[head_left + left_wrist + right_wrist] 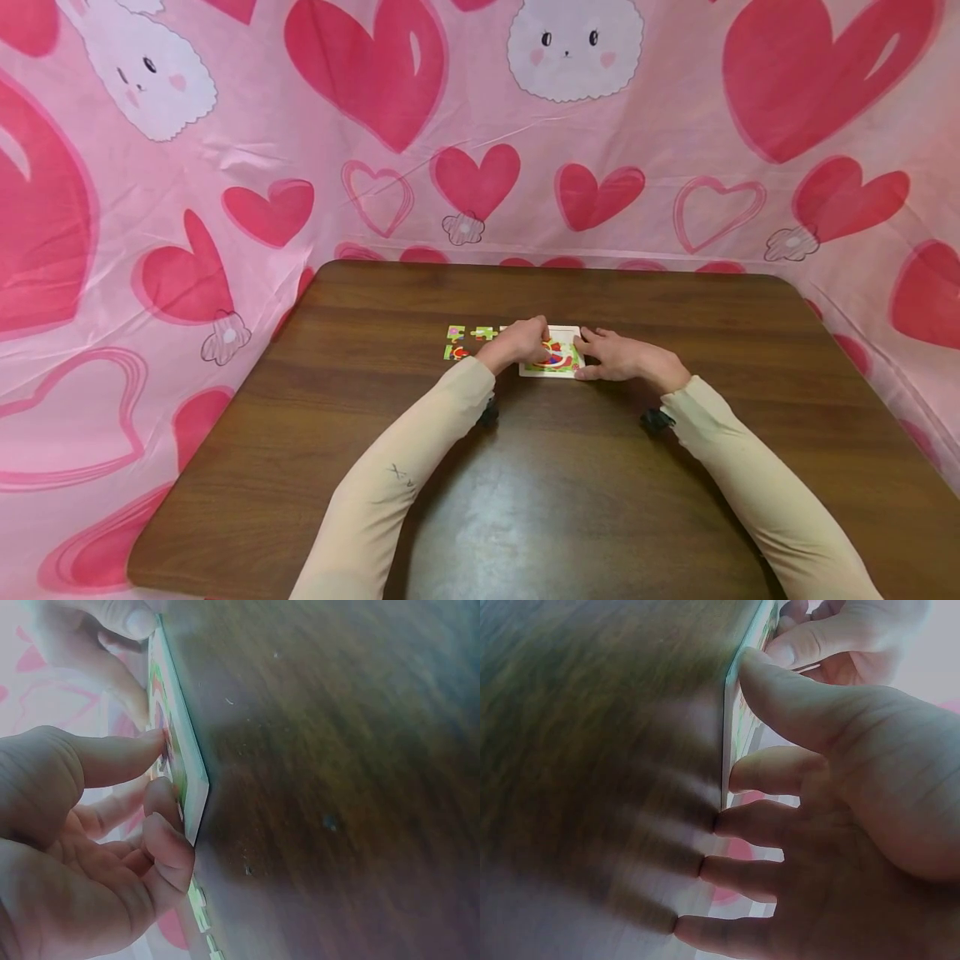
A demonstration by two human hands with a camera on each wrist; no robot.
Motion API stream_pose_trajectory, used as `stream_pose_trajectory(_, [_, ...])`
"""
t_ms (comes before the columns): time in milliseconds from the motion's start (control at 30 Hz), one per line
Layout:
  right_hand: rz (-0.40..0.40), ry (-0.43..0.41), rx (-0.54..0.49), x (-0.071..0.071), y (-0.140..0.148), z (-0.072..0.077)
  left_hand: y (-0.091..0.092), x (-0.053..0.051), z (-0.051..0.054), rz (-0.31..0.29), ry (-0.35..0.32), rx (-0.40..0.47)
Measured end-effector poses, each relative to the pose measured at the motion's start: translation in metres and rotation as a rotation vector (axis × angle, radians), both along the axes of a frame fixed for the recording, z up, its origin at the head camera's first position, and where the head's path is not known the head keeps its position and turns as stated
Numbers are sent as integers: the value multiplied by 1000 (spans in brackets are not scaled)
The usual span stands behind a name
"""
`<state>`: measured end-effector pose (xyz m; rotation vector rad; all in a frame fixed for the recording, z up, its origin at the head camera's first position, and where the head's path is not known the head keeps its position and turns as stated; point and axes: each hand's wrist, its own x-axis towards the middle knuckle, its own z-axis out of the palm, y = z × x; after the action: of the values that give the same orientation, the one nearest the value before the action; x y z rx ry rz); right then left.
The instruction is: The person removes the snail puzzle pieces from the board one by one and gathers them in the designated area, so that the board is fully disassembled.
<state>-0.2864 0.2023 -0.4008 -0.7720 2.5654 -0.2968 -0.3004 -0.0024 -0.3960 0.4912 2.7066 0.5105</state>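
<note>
The white-framed jigsaw puzzle tray lies directly between the hands, toward the wooden tabletop's far edge; its long axis is unclear. The left hand is nearer the picture, thumb on it, fingers bent; whether it pinches a piece I cannot tell. The right hand, spread, touches the tray's right edge. Loose jigsaw pieces lie leftward.

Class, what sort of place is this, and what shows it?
Probably an indoor tabletop workspace: a brown table, pink cloth with hearts behind it, and a jigsaw puzzle under the hands.
</note>
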Motion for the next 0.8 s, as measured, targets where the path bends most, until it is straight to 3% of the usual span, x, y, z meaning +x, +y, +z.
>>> stream_pose_trajectory(300, [-6,-12,7,-1,0,0,-1,1,0,22,60,16])
stream_pose_trajectory(500, [-20,-17,7,-1,-1,1,-1,0,1,60,57,81])
stream_pose_trajectory(800, [-12,-3,-1,0,-1,1,-3,-3,3,59,42,214])
